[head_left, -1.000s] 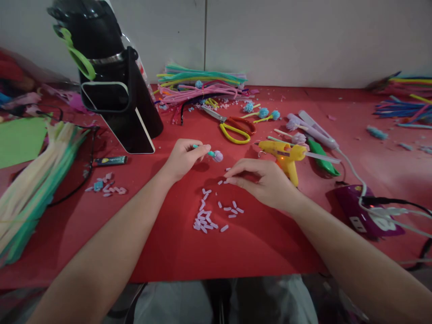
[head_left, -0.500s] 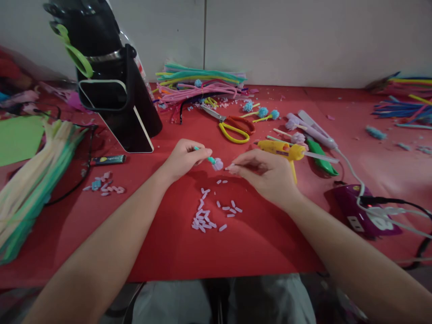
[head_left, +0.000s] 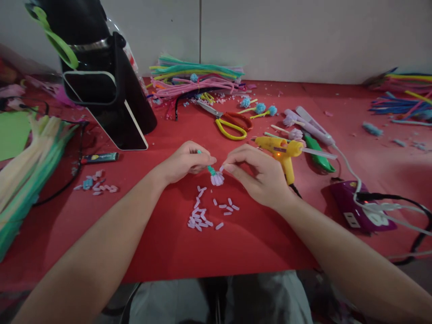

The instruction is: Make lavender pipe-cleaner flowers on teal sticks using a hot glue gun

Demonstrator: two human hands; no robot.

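Note:
My left hand (head_left: 187, 163) pinches the teal stem of a small pipe-cleaner flower (head_left: 217, 178), whose lilac petals point down and toward my right hand. Between the thumb and forefinger of my right hand (head_left: 258, 173) is a tiny lilac petal piece (head_left: 222, 168), held right at the flower's edge; whether the two touch I cannot tell. Below the hands lies a loose pile of lilac pieces (head_left: 199, 219), with several more pieces (head_left: 228, 207) scattered to its right on the red table (head_left: 236, 252).
A yellow glue gun (head_left: 278, 147) rests just beyond my right hand. Scissors (head_left: 232, 126), small blue flowers (head_left: 259, 108) and pipe-cleaner bundles (head_left: 197, 67) lie behind. A black bottle (head_left: 131, 96) with a phone stands left. A lilac hair straightener (head_left: 313, 126) and purple power block (head_left: 347, 202) are right.
My right hand has brought its petal piece up to the flower. The flower has tipped further downward in my left hand. The whole view has shifted slightly.

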